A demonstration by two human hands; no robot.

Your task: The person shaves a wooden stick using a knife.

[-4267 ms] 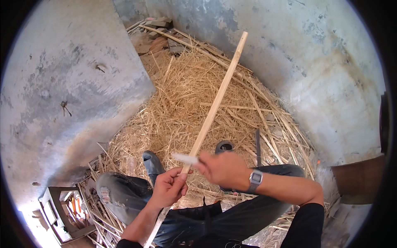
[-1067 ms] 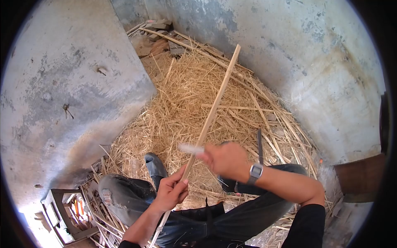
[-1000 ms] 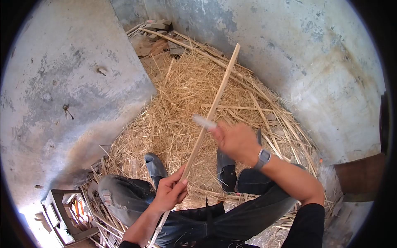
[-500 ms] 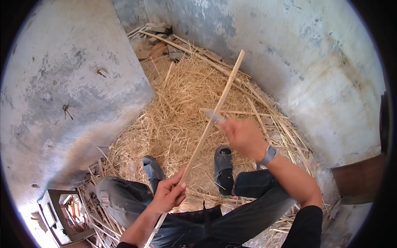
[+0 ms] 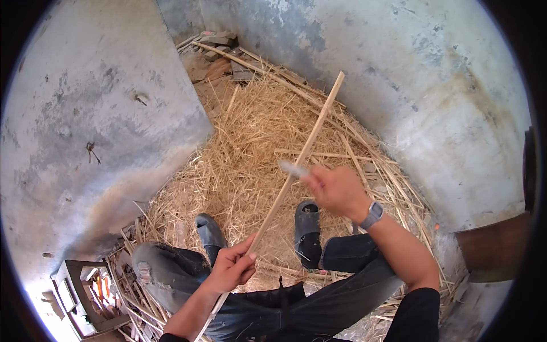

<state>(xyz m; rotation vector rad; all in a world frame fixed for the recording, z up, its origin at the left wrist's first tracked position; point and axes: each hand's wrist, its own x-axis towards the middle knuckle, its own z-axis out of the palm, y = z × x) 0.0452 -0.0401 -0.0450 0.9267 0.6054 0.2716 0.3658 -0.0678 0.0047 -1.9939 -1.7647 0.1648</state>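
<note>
A long pale wooden strip slants from my lap up to the far right. Its lower part is wrapped by the closed fingers of my left hand, just above my thigh. Higher along the strip, my right hand, with a watch on the wrist, is closed around a knife. The knife's blade is blurred and lies across the strip, pointing left. Its handle is mostly hidden in my fist.
Straw-like shavings cover the floor around my slippered feet. Long strips lie along the right wall, with bricks in the far corner. A wooden frame stands at lower left, and a brown board at the right.
My right hand and the knife have moved slightly down along the strip toward me. The strip's far end has swung a little to the right. My left hand stays in place.
</note>
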